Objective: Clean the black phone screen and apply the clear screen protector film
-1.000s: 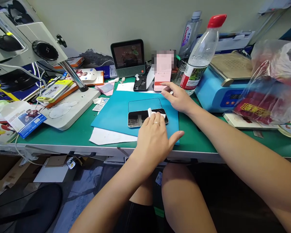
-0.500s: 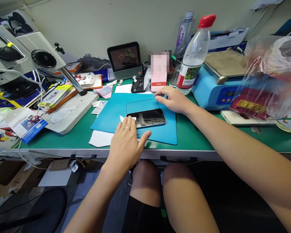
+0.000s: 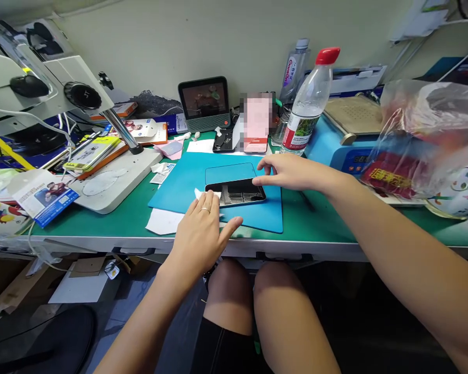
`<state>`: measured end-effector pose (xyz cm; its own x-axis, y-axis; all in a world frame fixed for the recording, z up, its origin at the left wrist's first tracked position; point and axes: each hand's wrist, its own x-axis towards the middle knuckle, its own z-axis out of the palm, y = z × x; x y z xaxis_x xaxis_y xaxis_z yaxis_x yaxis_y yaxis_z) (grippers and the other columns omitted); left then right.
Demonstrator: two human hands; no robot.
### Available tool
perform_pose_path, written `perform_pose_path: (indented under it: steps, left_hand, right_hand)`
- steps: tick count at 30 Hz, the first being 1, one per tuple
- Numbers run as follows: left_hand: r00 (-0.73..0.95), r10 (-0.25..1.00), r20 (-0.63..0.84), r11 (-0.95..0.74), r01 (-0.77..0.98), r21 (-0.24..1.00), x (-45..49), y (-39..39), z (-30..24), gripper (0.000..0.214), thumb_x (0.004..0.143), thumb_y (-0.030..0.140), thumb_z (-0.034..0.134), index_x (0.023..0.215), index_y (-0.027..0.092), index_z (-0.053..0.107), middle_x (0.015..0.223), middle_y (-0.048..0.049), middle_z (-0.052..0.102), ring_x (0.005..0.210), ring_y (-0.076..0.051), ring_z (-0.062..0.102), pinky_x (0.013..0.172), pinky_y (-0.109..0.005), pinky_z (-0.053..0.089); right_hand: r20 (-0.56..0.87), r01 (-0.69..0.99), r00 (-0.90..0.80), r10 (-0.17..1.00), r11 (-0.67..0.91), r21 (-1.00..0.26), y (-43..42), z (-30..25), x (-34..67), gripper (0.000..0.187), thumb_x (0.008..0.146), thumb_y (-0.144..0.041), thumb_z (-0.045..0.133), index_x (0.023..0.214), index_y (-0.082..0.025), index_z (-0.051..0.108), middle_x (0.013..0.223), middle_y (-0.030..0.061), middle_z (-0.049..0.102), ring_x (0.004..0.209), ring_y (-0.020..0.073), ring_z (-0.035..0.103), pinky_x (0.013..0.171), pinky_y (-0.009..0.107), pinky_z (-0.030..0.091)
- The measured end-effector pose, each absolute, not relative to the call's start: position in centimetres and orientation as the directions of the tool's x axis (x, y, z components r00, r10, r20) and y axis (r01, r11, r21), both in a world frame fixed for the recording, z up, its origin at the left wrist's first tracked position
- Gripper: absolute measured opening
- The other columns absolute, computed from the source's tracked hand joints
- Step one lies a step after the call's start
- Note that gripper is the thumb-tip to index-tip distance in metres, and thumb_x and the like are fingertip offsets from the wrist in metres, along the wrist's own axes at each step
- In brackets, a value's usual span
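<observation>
A black phone (image 3: pixel 239 191) lies flat on a blue work mat (image 3: pixel 183 184) on the green bench. My left hand (image 3: pixel 203 231) rests at the phone's left end, fingers stretched flat over a small white wipe (image 3: pixel 199 194) pressed against the mat. My right hand (image 3: pixel 292 173) reaches in from the right, its fingertips touching the phone's upper right corner, fingers extended and holding nothing.
A microscope stand (image 3: pixel 113 179) sits at the left with boxes behind. A small screen (image 3: pixel 205 101), a pink card holder (image 3: pixel 256 122) and two water bottles (image 3: pixel 308 106) line the back. A blue heating machine (image 3: pixel 345 140) and a plastic bag (image 3: pixel 425 135) stand right.
My left hand slid with the wipe from the phone's right part to its left end. My right hand came back from the pink holder to the phone's corner.
</observation>
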<state>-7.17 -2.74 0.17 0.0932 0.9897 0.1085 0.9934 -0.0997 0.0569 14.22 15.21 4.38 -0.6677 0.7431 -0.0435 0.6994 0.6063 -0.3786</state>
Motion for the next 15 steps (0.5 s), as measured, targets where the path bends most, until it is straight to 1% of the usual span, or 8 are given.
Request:
perform_pose_path:
  steps: [2, 3, 5, 6, 7, 11, 13, 15]
  left_hand:
    - [0.091, 0.99, 0.11, -0.098, 0.993, 0.062, -7.7, -3.4, -0.2, 0.082, 0.109, 0.062, 0.032, 0.158, -0.003, 0.04, 0.165, -0.0265, 0.04, 0.157, -0.036, 0.036, 0.128, -0.052, 0.032]
    - [0.091, 0.989, 0.113, -0.099, 0.993, 0.069, -7.9, -3.6, -0.3, 0.082, 0.109, 0.061, 0.03, 0.158, -0.003, 0.04, 0.165, -0.0264, 0.04, 0.157, -0.036, 0.036, 0.128, -0.053, 0.032]
    - [0.089, 0.989, 0.119, -0.1, 0.991, 0.087, -7.9, -3.6, -0.5, 0.082, 0.109, 0.062, 0.029, 0.158, -0.004, 0.04, 0.165, -0.0272, 0.039, 0.157, -0.036, 0.036, 0.128, -0.054, 0.032]
    - [0.087, 0.989, 0.123, -0.099, 0.99, 0.098, -7.8, -3.4, -0.6, 0.083, 0.109, 0.062, 0.03, 0.158, -0.005, 0.04, 0.165, -0.0282, 0.038, 0.158, -0.037, 0.035, 0.128, -0.054, 0.032]
    - [0.084, 0.988, 0.13, -0.098, 0.989, 0.108, -7.5, -3.1, -0.7, 0.084, 0.109, 0.062, 0.031, 0.157, -0.006, 0.039, 0.165, -0.0295, 0.038, 0.158, -0.038, 0.034, 0.128, -0.055, 0.031]
    - [0.111, 0.974, 0.196, -0.142, 0.978, 0.153, -5.4, -1.3, -0.8, 0.087, 0.106, 0.066, 0.035, 0.156, -0.006, 0.041, 0.163, -0.0308, 0.041, 0.157, -0.041, 0.035, 0.126, -0.056, 0.032]
    - [0.162, 0.963, 0.216, -0.203, 0.962, 0.182, -3.8, -0.1, -0.6, 0.09, 0.106, 0.068, 0.033, 0.155, -0.006, 0.042, 0.162, -0.0304, 0.044, 0.156, -0.041, 0.036, 0.127, -0.054, 0.03]
    - [0.199, 0.957, 0.214, -0.241, 0.95, 0.197, -2.0, 1.0, -0.4, 0.093, 0.106, 0.068, 0.028, 0.155, -0.01, 0.04, 0.163, -0.0324, 0.042, 0.157, -0.041, 0.035, 0.128, -0.052, 0.028]
  right_hand:
    - [-0.095, 0.72, -0.647, 0.757, 0.565, -0.402, 14.1, 4.1, 14.7, 0.068, 0.085, -0.074, 0.063, 0.123, -0.019, 0.07, 0.102, 0.0095, 0.075, 0.085, 0.0261, 0.067, 0.07, 0.034, 0.043]
    - [-0.096, 0.725, -0.635, 0.766, 0.549, -0.415, 13.5, 3.7, 14.7, 0.064, 0.087, -0.073, 0.061, 0.12, -0.019, 0.071, 0.1, 0.0093, 0.075, 0.086, 0.0262, 0.067, 0.07, 0.034, 0.043]
    - [-0.014, 0.732, -0.593, 0.805, 0.532, -0.426, 12.2, 2.8, 14.5, 0.053, 0.097, -0.067, 0.05, 0.102, -0.021, 0.075, 0.097, 0.0099, 0.074, 0.089, 0.0268, 0.067, 0.074, 0.035, 0.044]
    - [0.051, 0.748, -0.526, 0.849, 0.49, -0.447, 11.7, 2.2, 14.2, 0.053, 0.104, -0.061, 0.041, 0.09, -0.021, 0.074, 0.094, 0.0102, 0.074, 0.091, 0.0269, 0.067, 0.077, 0.036, 0.044]
    - [0.082, 0.763, -0.481, 0.873, 0.463, -0.452, 11.2, 1.7, 13.8, 0.055, 0.108, -0.055, 0.034, 0.086, -0.021, 0.072, 0.093, 0.0111, 0.074, 0.094, 0.0273, 0.067, 0.079, 0.037, 0.044]
    - [0.159, 0.8, -0.347, 0.924, 0.38, -0.464, 10.4, 0.2, 12.6, 0.052, 0.111, -0.038, 0.027, 0.091, -0.021, 0.072, 0.104, 0.0136, 0.076, 0.105, 0.0288, 0.067, 0.089, 0.039, 0.044]
    - [0.188, 0.806, -0.306, 0.933, 0.359, -0.471, 10.5, -0.2, 12.3, 0.051, 0.11, -0.035, 0.027, 0.094, -0.021, 0.073, 0.107, 0.014, 0.077, 0.106, 0.0286, 0.067, 0.089, 0.038, 0.044]
    - [0.206, 0.805, -0.294, 0.933, 0.358, -0.473, 10.7, -0.5, 12.3, 0.049, 0.11, -0.035, 0.03, 0.094, -0.02, 0.074, 0.105, 0.0132, 0.077, 0.102, 0.0274, 0.068, 0.088, 0.037, 0.045]
